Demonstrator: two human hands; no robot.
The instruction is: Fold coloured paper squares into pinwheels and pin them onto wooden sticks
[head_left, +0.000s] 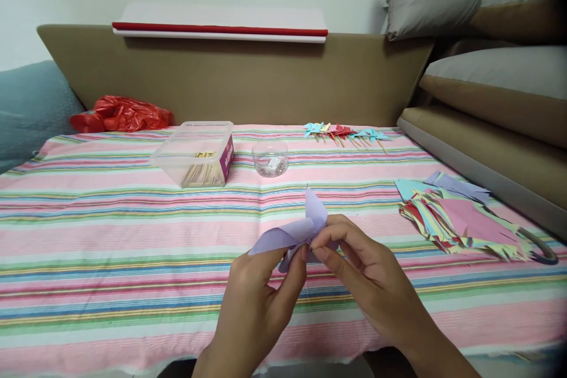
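A folded lilac paper pinwheel [305, 221] is pinched between both my hands above the striped cloth. My left hand [254, 307] grips its lower left fold with thumb and fingers closed. My right hand [363, 274] pinches the centre of the same paper from the right. A thin pin tip seems to stick up at the top of the paper.
On the striped tablecloth [133, 236] stand a clear plastic box of sticks [197, 153] and a small clear jar [270, 159]. Finished paper pinwheels [343, 133] lie at the back. A pile of cut coloured paper [452, 218] with scissors [538, 245] lies right. A red bag [119, 113] sits back left.
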